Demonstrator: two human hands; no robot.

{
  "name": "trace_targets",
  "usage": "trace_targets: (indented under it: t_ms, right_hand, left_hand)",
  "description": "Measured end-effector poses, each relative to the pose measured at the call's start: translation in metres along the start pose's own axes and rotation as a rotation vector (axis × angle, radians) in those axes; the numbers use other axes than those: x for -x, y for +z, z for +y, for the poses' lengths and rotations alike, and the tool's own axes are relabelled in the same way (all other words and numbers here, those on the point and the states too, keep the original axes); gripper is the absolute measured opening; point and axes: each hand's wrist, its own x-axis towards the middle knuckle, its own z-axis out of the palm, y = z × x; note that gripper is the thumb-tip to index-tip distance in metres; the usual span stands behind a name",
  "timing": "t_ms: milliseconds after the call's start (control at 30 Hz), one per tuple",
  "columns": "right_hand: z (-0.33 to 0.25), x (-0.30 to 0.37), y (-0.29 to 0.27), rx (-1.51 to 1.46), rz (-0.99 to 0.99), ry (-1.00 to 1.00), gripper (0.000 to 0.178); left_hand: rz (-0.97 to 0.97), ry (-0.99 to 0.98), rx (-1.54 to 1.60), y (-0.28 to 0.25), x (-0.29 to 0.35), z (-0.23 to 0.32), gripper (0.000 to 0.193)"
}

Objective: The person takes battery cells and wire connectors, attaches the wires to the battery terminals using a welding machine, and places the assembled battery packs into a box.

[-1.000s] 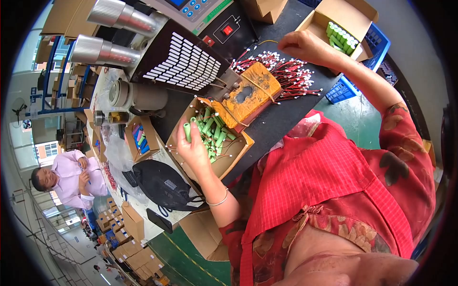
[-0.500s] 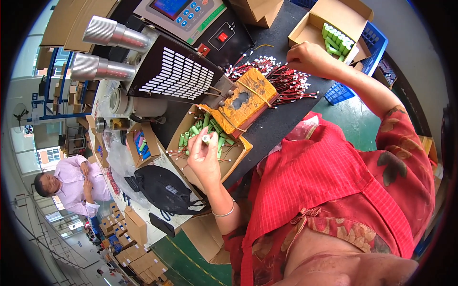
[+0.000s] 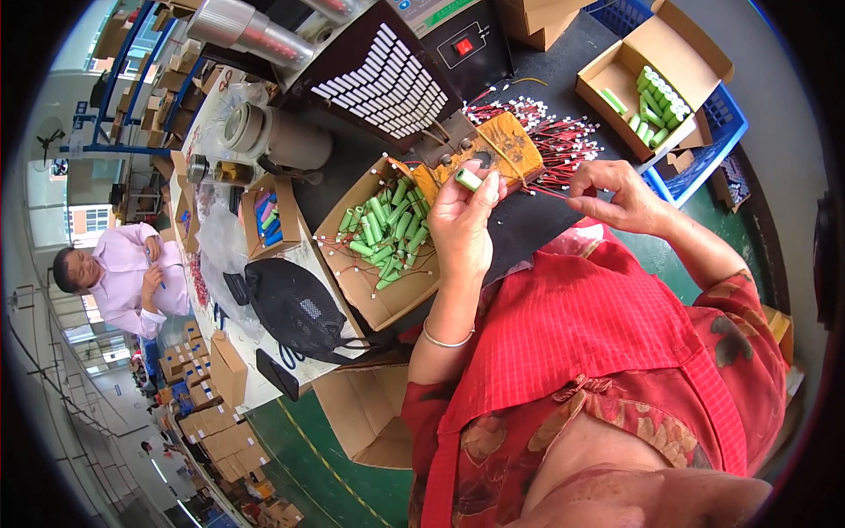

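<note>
My left hand (image 3: 465,231) pinches a green cylindrical battery cell (image 3: 468,179) between thumb and fingers, one end tipped up. The hand is in front of the yellow-taped block (image 3: 510,148), which it partly covers. My right hand (image 3: 623,198) is closed, thumb and forefinger together, on a thin red wire lead (image 3: 550,192) that stretches left toward the block. Behind the block and right of it lies a pile of red and black wire leads (image 3: 568,136) with white connectors. Left of my left hand, a cardboard tray (image 3: 356,280) holds many green cells (image 3: 387,224) with wires attached.
At the back stands a machine with a slotted black panel (image 3: 387,84) and a red switch (image 3: 464,47). An open carton (image 3: 607,75) of green cells is at the far right. A black mesh bag (image 3: 295,304) and a phone (image 3: 277,376) lie left. A person (image 3: 132,277) stands beyond.
My right hand has come back from the carton of cells to the wire leads and grips one. The left hand, still with a cell, has moved right, from the tray toward the block.
</note>
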Motion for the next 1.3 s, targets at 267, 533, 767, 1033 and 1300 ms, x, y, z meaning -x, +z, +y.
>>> trace_targets:
  t_ms: [267,533,767,1033,1300]
  right_hand:
    - [-0.010,-0.039,0.038,-0.633,0.003,0.383,0.020]
    - [-0.004,-0.088,0.023,-0.262,-0.069,0.304,0.018]
    - [-0.002,-0.098,0.020,-0.318,-0.149,0.387,0.019]
    - [-0.010,-0.086,0.009,-0.300,-0.214,0.301,0.018]
    - [-0.008,-0.066,0.008,-0.095,-0.158,-0.310,0.013]
  left_hand:
    - [0.009,0.045,-0.179,-0.002,0.004,-0.003,0.021]
    - [0.019,0.535,-1.103,-0.027,-0.025,0.009,0.028]
    - [0.002,0.517,-1.106,-0.020,-0.031,0.012,0.017]
    - [0.012,0.419,-1.161,-0.017,-0.026,0.020,0.015]
    - [-0.161,-0.133,-0.099,-0.027,-0.007,0.035,0.019]
